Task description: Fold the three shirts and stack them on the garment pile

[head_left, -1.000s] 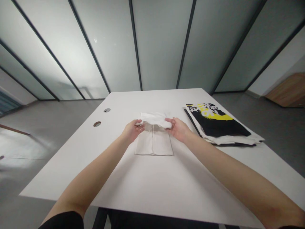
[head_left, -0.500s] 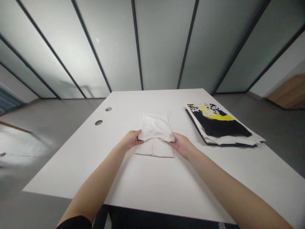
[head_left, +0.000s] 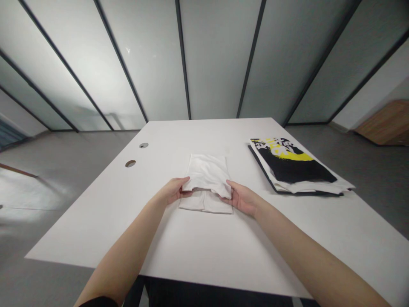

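A folded white cloth (head_left: 209, 170) lies in the middle of the white table, its upper layer raised a little at the near edge over a lower layer. My left hand (head_left: 175, 190) pinches the left side of that upper layer, thumb on top and fingers underneath. On the right side, my right hand (head_left: 241, 197) grips the same layer in the same way. The lower layer shows below both hands, flat on the table.
To the right on the table (head_left: 111, 226) lies a stack of folded garments (head_left: 297, 166), the top one black, white and yellow. Two round holes are near the table's left edge. Frosted glass panels stand behind, and a wooden board (head_left: 386, 123) is at the far right.
The near edge of the upper layer has come slightly closer to me and sags more at the right. Both hands have moved slightly down with it.
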A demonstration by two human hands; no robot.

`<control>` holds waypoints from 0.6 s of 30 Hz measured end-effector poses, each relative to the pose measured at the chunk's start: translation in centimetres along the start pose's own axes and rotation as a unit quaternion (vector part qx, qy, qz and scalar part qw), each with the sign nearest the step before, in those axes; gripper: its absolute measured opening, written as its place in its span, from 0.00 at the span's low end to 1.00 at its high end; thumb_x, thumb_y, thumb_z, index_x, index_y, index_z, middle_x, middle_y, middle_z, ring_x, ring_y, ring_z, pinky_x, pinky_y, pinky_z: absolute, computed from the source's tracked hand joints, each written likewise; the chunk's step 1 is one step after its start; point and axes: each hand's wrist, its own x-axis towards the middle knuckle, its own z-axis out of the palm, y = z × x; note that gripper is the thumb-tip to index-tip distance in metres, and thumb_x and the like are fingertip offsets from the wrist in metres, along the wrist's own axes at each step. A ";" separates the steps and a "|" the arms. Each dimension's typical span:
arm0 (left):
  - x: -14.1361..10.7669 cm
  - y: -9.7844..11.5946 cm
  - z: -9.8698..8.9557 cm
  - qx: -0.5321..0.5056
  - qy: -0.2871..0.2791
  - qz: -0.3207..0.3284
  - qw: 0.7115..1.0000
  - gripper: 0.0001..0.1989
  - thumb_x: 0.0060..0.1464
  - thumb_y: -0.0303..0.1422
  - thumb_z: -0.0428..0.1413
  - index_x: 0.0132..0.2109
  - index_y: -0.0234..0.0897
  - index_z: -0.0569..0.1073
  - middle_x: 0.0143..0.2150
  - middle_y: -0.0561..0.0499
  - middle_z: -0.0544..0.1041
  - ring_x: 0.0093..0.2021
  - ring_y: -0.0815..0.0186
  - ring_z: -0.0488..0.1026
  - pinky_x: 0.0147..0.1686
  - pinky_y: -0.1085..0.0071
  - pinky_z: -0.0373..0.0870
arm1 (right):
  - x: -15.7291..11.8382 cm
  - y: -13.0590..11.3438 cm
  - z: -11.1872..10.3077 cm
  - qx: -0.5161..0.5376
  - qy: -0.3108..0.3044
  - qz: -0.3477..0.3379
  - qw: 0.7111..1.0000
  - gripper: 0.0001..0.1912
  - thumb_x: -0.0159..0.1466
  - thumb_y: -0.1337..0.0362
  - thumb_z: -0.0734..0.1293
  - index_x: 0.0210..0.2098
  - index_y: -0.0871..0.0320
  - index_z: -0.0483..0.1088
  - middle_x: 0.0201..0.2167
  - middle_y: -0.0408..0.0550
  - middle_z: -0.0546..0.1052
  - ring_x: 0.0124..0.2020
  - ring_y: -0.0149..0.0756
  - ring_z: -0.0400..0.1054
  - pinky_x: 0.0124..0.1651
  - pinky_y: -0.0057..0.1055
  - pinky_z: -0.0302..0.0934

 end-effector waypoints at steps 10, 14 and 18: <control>-0.4 0.2 0.5 -0.051 -0.044 0.075 0.995 0.08 0.65 0.28 0.61 0.46 0.27 0.83 0.48 0.35 0.85 0.43 0.58 0.84 0.44 0.64 0.86 | 0.5 -0.5 0.6 0.033 0.047 -0.073 0.996 0.12 0.71 0.74 0.64 0.48 0.61 0.79 0.42 0.54 0.87 0.39 0.38 0.82 0.45 0.30 0.80; -0.9 0.3 0.2 -0.058 -0.078 -0.003 0.995 0.11 0.64 0.32 0.62 0.51 0.31 0.81 0.47 0.38 0.86 0.42 0.55 0.85 0.43 0.59 0.87 | 0.3 -0.7 -0.1 0.058 0.013 0.000 0.998 0.13 0.73 0.70 0.63 0.52 0.59 0.77 0.44 0.53 0.87 0.40 0.40 0.83 0.45 0.37 0.82; -1.0 -0.4 0.7 0.011 -0.075 -0.056 0.996 0.17 0.63 0.40 0.66 0.51 0.33 0.80 0.45 0.39 0.86 0.40 0.55 0.84 0.38 0.59 0.86 | 0.7 0.7 -0.4 -0.005 -0.006 0.035 0.999 0.14 0.76 0.61 0.65 0.58 0.59 0.75 0.47 0.55 0.86 0.40 0.40 0.83 0.41 0.38 0.81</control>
